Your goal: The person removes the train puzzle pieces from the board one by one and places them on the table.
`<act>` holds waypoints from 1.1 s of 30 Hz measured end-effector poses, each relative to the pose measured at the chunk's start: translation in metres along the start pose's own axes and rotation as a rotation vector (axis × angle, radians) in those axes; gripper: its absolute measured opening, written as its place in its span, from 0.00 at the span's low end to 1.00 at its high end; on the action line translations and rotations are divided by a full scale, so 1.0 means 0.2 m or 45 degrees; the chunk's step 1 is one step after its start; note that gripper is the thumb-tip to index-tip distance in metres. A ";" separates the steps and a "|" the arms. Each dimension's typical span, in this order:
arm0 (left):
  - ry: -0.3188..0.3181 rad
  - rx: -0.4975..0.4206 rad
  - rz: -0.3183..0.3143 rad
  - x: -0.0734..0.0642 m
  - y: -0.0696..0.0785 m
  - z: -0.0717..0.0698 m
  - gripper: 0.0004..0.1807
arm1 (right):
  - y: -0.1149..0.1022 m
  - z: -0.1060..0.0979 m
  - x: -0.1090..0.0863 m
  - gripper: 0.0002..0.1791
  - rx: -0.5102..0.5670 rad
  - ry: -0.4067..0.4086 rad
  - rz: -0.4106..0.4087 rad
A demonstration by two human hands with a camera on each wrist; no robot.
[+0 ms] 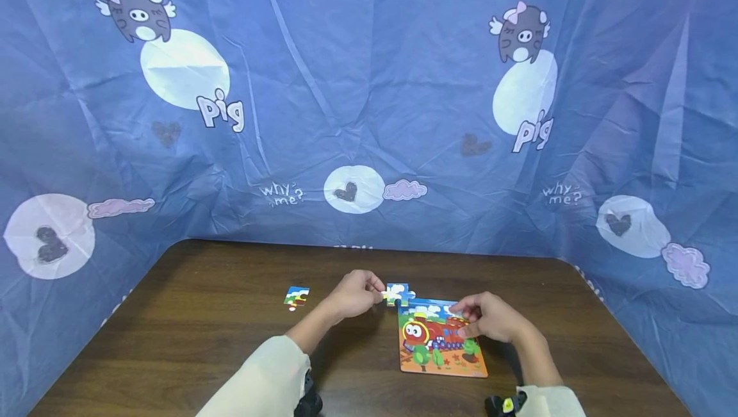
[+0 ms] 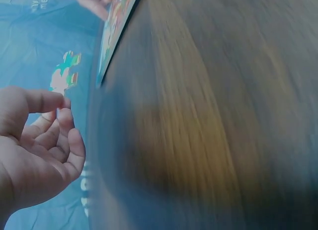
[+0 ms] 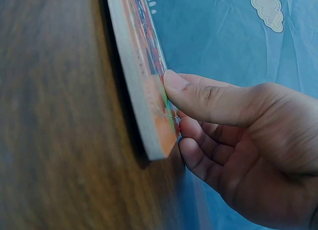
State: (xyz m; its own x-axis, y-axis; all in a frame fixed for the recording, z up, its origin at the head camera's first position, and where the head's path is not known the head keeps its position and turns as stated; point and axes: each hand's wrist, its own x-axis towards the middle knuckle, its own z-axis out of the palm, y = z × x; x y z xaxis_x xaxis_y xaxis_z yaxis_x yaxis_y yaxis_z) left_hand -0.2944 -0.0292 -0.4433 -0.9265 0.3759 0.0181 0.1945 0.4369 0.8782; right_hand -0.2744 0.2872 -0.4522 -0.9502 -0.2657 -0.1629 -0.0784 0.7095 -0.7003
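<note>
My left hand (image 1: 354,293) pinches a jigsaw piece (image 1: 398,294) by its left end, between thumb and forefinger. White, blue and a little green show on the piece, which is held up off the table in the left wrist view. Its lower right part is at the top left corner of a puzzle board (image 1: 444,366) with a red cartoon train. On the board's right side rests my right hand (image 1: 498,318), thumb and fingertips touching the picture. The right wrist view shows the thumb (image 3: 198,98) against the board's face. A second jigsaw piece (image 1: 296,296) lies left of my left hand.
The dark wooden table (image 1: 219,334) has rounded far corners. Behind it and at both sides hangs a blue cloth (image 1: 357,84) printed with pigs, hearts and clouds. The board lies near the table's front, right of the middle.
</note>
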 end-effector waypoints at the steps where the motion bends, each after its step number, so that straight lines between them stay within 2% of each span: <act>1: 0.002 0.003 0.003 0.00 -0.01 -0.01 0.02 | 0.00 0.00 0.00 0.22 -0.001 0.002 0.003; 8: 0.017 0.028 0.009 -0.05 -0.05 -0.10 0.03 | 0.01 0.01 0.00 0.22 -0.005 0.008 0.011; 20: 0.091 0.064 -0.048 -0.14 -0.12 -0.30 0.03 | 0.01 0.00 0.00 0.22 0.001 0.004 -0.012; 33: 0.137 0.154 -0.095 -0.22 -0.24 -0.43 0.02 | 0.01 0.00 0.00 0.23 0.004 0.003 -0.004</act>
State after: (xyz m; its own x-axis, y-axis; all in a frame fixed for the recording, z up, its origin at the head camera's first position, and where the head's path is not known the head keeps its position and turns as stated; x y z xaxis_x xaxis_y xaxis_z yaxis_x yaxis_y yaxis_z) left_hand -0.2906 -0.1369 -0.4445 -0.9677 0.2519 0.0117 0.1550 0.5578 0.8154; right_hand -0.2750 0.2883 -0.4529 -0.9507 -0.2661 -0.1592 -0.0800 0.7066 -0.7031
